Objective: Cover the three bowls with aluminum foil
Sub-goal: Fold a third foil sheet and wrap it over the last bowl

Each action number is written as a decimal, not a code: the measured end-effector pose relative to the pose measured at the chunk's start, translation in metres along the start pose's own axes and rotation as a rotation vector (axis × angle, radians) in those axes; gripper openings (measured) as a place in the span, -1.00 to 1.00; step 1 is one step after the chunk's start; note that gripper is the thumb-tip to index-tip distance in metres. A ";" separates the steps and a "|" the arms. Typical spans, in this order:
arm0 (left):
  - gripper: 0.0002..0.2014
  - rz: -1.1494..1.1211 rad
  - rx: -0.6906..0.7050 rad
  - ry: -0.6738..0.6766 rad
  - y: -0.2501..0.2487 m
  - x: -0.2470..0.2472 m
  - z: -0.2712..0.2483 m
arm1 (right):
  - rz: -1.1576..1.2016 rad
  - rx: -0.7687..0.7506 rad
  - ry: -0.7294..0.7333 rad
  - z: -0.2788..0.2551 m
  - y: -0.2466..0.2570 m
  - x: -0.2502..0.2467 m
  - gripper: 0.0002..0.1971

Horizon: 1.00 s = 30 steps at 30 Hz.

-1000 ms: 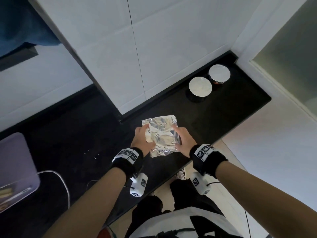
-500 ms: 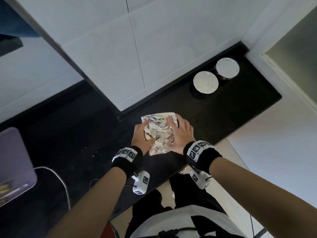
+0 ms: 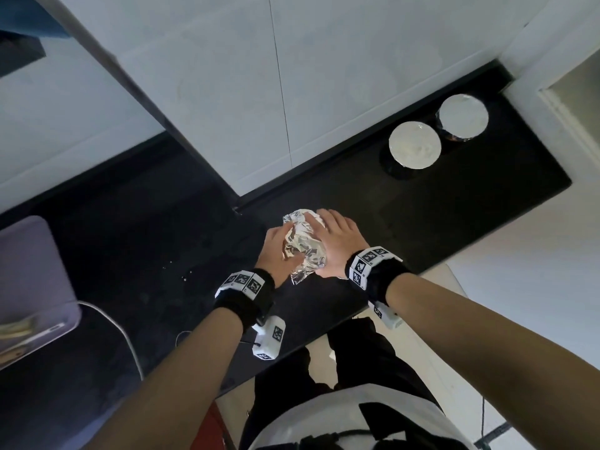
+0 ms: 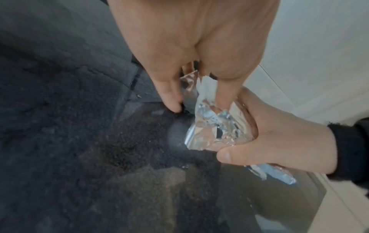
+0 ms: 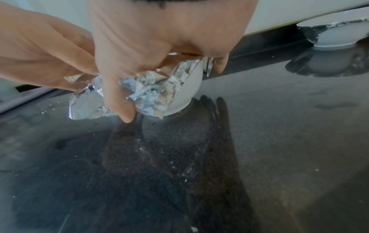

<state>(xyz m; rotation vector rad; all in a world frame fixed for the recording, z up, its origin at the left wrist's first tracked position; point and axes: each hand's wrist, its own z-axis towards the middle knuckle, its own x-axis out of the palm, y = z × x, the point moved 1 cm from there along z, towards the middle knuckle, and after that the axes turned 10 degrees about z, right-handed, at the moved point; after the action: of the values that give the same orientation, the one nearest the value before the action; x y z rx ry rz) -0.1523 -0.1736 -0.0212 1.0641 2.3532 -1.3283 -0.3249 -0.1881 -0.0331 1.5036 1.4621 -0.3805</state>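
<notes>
Black speckled counter (image 3: pixel 454 222), white wall (image 3: pixel 324 76), 2 foil-covered bowls (image 3: pixel 415 145).

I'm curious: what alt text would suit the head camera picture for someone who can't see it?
Two hands, left hand and right hand, press crinkled aluminum foil down over something on a black countertop. Farther right, near the white wall, stand two foil-covered bowls.
</notes>
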 end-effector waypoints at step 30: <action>0.25 0.747 0.253 0.043 -0.036 -0.013 0.019 | 0.328 -0.020 -0.138 -0.006 0.016 -0.021 0.27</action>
<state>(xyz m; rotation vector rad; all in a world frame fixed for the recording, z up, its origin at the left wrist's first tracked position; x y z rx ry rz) -0.1707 -0.2065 -0.0021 1.8120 1.5465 -1.2982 -0.3178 -0.1926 -0.0067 1.6340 1.0853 -0.2638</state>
